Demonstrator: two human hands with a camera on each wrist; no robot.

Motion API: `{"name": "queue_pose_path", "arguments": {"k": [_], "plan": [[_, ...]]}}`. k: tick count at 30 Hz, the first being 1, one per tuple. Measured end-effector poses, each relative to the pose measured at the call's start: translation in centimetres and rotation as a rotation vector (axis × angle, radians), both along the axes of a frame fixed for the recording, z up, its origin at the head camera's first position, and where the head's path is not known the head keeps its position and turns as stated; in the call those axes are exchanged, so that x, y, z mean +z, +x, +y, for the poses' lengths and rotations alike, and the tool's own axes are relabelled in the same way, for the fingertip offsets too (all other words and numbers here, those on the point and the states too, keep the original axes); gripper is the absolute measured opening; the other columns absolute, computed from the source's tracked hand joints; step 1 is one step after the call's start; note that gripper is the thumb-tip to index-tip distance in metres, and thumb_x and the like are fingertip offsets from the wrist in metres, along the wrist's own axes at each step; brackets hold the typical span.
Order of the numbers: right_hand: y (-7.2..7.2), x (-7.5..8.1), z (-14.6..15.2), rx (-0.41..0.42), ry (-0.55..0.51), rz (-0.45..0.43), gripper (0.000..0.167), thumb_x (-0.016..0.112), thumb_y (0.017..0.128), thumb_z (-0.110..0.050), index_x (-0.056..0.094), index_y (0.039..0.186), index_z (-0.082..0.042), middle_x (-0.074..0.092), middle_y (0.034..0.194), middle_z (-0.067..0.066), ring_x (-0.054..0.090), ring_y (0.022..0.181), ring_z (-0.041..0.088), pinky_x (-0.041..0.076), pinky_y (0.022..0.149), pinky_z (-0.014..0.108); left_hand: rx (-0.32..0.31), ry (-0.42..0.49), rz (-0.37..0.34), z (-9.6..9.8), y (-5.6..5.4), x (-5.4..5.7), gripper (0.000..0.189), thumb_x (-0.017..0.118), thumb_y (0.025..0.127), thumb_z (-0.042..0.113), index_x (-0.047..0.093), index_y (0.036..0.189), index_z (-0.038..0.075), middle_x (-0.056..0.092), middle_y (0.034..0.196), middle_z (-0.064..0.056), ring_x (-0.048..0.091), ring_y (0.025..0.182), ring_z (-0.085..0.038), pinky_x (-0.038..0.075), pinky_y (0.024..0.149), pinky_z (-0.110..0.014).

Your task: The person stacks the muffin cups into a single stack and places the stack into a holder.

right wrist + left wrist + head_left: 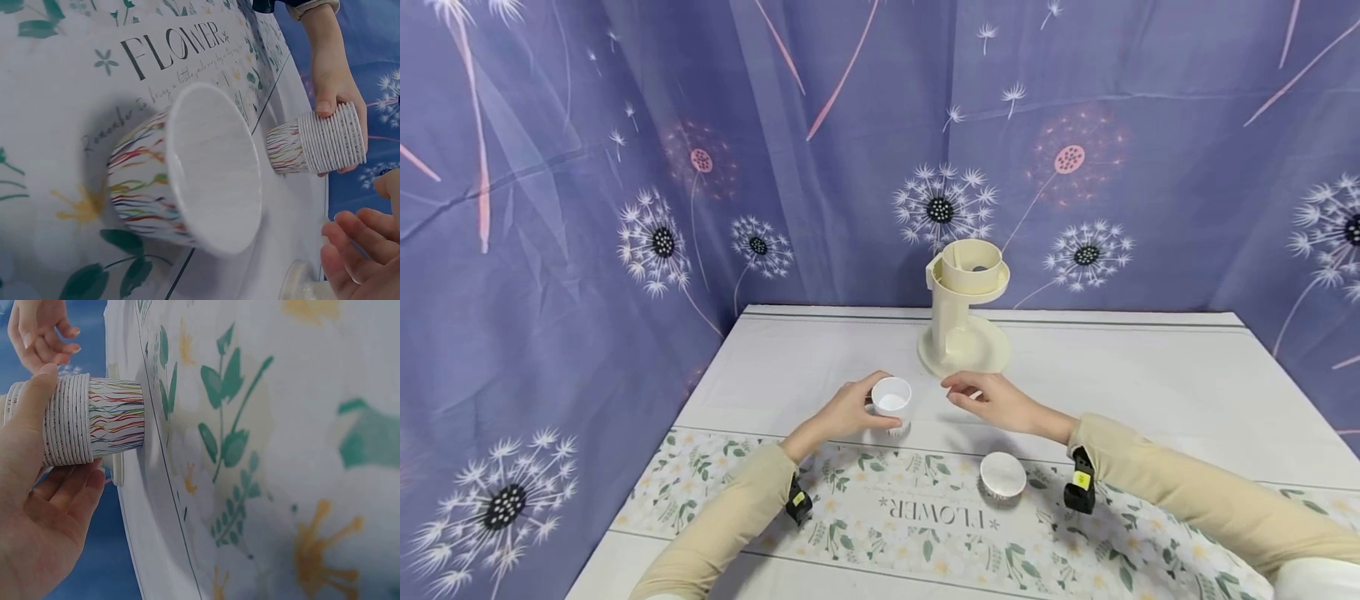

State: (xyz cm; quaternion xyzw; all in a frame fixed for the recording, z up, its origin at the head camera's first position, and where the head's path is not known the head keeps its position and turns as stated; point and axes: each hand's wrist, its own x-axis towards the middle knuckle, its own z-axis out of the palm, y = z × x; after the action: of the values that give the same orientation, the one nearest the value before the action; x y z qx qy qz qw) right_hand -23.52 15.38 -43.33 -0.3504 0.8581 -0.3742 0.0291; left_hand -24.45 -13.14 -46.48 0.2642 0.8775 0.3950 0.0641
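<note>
My left hand [848, 410] grips a stack of nested paper cups [891, 397] around its rims, thumb on one side and fingers on the other. Wavy coloured lines cover the lowest cup's wall in the left wrist view, and its base is close over the tablecloth. To the right of the stack, my right hand [1000, 402] hovers with loosely bent fingers [350, 247] and nothing in them. A single paper cup [1002, 475] with the same pattern stands upright on the cloth, nearer to me than the right hand.
A cream plastic stand [951, 321] with a round base and a ring-shaped top holder rises at the back of the table, just beyond both hands. The white tablecloth [1112, 367] carries a floral band with lettering. Blue dandelion-print curtains [850, 192] enclose the back and left side.
</note>
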Motion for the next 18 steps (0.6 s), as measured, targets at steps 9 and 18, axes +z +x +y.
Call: {"name": "queue_pose_path", "arguments": {"k": [9,18], "plan": [[0.6,-0.6,2.0,-0.010,0.012,-0.033,0.026,0.054,0.100,-0.018,0.067,0.117,-0.003,0.071,0.111,0.012,0.067,0.101,0.024,0.057,0.080,0.029,-0.008,-0.001,-0.013,0.0,0.2,0.0,0.064,0.082,0.077,0.032,0.053,0.131,0.015,0.067,0.117,-0.004,0.064,0.111,-0.020,0.052,0.099,-0.034],[0.8,-1.4,3.3,-0.002,-0.006,-0.092,0.029,0.052,0.101,-0.019,0.066,0.118,0.000,0.070,0.112,0.013,0.068,0.099,0.022,0.057,0.082,0.027,-0.004,0.014,0.001,0.0,0.0,-0.1,0.063,0.083,0.076,0.030,0.054,0.130,0.014,0.067,0.115,-0.005,0.065,0.109,-0.020,0.052,0.099,-0.035]]}}
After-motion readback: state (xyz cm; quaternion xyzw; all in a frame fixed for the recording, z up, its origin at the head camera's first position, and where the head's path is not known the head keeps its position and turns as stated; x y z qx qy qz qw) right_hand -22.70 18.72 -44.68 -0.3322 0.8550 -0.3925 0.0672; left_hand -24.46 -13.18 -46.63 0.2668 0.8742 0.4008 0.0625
